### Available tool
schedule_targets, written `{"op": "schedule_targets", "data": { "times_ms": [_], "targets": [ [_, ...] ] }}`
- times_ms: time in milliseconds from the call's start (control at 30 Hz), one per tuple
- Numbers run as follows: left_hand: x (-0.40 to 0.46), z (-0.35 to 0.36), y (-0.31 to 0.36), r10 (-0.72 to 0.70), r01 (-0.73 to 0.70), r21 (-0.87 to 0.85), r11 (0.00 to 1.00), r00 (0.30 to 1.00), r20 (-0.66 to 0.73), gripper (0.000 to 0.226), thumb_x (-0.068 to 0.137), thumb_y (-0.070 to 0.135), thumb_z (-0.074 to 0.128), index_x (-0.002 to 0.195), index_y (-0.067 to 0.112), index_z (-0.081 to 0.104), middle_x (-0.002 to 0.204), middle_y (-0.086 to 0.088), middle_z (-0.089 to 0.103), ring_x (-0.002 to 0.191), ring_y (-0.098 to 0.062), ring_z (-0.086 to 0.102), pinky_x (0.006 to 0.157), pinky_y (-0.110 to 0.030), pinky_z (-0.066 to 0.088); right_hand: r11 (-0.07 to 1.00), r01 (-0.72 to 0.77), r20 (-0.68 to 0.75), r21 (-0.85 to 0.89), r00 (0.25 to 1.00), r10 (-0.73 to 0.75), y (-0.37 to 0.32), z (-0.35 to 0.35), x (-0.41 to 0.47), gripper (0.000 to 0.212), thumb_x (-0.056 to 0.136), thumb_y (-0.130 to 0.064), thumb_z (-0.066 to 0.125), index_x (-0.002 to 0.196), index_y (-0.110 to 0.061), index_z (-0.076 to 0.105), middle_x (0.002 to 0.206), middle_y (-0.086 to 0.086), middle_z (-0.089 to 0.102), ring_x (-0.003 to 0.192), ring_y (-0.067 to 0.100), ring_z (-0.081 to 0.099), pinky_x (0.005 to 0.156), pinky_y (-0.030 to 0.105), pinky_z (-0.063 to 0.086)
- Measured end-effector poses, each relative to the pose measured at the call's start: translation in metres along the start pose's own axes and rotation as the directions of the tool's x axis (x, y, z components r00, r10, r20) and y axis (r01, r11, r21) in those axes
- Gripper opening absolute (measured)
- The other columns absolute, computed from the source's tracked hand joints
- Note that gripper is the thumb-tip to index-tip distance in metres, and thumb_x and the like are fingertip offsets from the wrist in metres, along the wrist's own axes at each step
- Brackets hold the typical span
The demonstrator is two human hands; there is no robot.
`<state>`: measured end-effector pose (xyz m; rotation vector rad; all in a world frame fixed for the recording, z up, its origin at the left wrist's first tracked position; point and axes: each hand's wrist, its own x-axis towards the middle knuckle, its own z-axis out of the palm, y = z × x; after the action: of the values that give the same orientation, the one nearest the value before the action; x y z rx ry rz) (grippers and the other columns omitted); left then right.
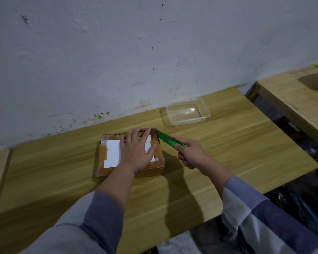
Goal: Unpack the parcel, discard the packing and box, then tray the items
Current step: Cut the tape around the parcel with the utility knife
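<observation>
Two hands are working over a flat cardboard parcel [130, 153] that is lying near the middle of the wooden counter [228, 147], its top taped in brown and carrying a white label [112, 153]. The left hand [137, 150] is lying palm-down on the parcel's top, fingers spread and reaching toward the far edge, the forearm stretching straight in from the lower left in a grey-blue sleeve [92, 222]. The right hand [191, 153] is curling closed around the handle of a green utility knife [170, 140], wrist angling in from the right, and the knife's tip is touching the parcel's far right corner. A clear plastic tray [186, 112] is sitting beyond the parcel, near the white wall [117, 52] and apart from both hands. A second wooden surface [292, 92] is standing off to the right, separated from the counter by a gap.
</observation>
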<state>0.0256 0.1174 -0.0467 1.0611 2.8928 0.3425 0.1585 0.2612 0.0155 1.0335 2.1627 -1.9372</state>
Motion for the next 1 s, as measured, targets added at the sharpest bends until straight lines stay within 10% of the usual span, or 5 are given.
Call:
{"op": "schedule_targets", "data": {
  "times_ms": [1000],
  "targets": [
    [0.015,-0.003,0.012,-0.072,0.076,-0.220,0.973,0.997,0.026,0.040,0.093,0.048,0.045,0.132,0.040,0.041,0.144,0.006,0.034,0.141,-0.019,0.013,0.115,-0.056,0.004,0.987,0.107,-0.151,-0.123,0.981,-0.125,0.017,0.010,0.005,0.039,0.096,-0.019,0.047,0.129,-0.039,0.053,0.080,-0.020,0.048,0.068,-0.002,0.041,0.055,0.015,0.033]
  ]
}}
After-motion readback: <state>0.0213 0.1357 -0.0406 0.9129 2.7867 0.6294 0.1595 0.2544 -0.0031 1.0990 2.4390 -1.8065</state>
